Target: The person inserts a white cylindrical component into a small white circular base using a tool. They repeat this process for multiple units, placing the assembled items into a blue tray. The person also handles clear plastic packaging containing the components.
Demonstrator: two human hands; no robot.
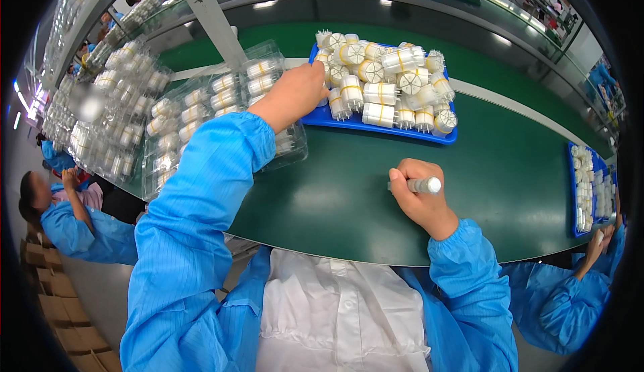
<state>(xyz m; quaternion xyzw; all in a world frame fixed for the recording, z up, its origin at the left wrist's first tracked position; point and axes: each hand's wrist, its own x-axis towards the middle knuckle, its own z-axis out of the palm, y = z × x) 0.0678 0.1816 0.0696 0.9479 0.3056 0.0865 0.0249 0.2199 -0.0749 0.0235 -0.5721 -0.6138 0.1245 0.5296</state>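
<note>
A blue tray (402,135) lies on the green tabletop, heaped with short white cylinders (380,93) that have yellow bands and pins at one end. At its left end my left hand (300,90) is closed over the rim, with the fingertips partly hidden. My right hand (422,194) is wrapped round a thick whitish marker pen (424,185), above the table in front of the tray. The pen's round white end points up and to the right. Beneath my left forearm, a clear plastic blister tray (225,95) holds rows of the same banded cylinders.
Stacked, filled blister trays (100,120) stand at far left, beside a metal post (211,20). Another blue tray (582,191) of parts sits at the right. Co-workers in blue sit at the left (87,221) and right (563,298). Cardboard boxes (64,308) line the lower left.
</note>
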